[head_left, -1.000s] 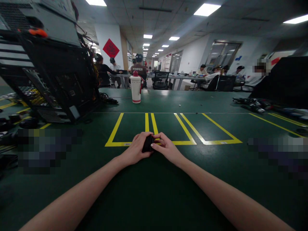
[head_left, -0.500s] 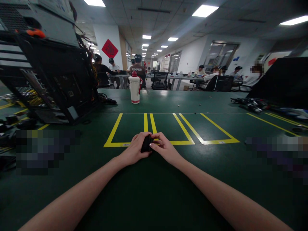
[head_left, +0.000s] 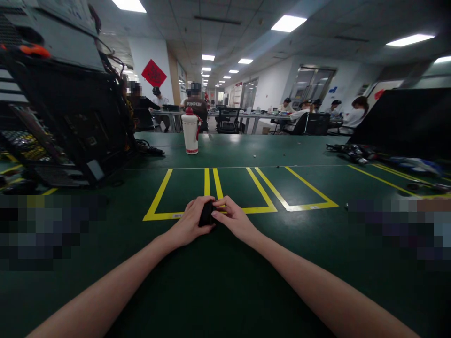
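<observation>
Head view: left hand [head_left: 190, 220] and right hand [head_left: 237, 221] grasp a black object [head_left: 206, 215], its shape partly hidden

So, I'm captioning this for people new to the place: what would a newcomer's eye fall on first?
Probably the centre, where the left hand holds a small black object and the right hand has its fingertips at its right side, by yellow tape outlines. Next, perhaps, the bulky black computer case at the picture's left and the white cup standing farther back on the green table.
</observation>
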Tool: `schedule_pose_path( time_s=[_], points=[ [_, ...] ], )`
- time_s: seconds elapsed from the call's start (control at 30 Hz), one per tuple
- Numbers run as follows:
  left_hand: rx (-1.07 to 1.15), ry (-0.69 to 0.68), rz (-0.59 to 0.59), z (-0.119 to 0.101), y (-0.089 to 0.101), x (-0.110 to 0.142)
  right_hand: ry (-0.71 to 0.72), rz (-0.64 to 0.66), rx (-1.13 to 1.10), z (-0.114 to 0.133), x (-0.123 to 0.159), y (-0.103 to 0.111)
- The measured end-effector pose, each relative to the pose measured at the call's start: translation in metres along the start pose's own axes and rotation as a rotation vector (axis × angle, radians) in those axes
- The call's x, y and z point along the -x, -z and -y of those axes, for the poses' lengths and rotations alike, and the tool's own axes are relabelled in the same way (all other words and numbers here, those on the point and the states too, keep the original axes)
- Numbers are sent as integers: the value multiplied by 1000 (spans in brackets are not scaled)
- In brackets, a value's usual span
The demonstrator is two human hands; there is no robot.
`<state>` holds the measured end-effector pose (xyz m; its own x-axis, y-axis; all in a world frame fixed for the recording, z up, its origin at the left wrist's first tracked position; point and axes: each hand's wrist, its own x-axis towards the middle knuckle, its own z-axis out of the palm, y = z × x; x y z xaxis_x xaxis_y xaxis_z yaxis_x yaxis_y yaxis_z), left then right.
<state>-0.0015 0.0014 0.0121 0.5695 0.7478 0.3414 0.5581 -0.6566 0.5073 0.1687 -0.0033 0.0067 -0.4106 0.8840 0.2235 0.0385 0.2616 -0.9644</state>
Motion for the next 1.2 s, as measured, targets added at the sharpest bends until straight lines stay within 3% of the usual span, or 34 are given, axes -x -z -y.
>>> schedule_pose_path(
  time_s=[0.43,0.97,1.2],
  points=[
    [32,16,22,-5,4,-1,-39,4,66,4,4,4],
    [7,21,14,-3,3,-3,-68,-13,-26,-5,-3,4],
    [35,35,44,-4,6,-3,6,26,-76,-4,-2,4]
  ],
)
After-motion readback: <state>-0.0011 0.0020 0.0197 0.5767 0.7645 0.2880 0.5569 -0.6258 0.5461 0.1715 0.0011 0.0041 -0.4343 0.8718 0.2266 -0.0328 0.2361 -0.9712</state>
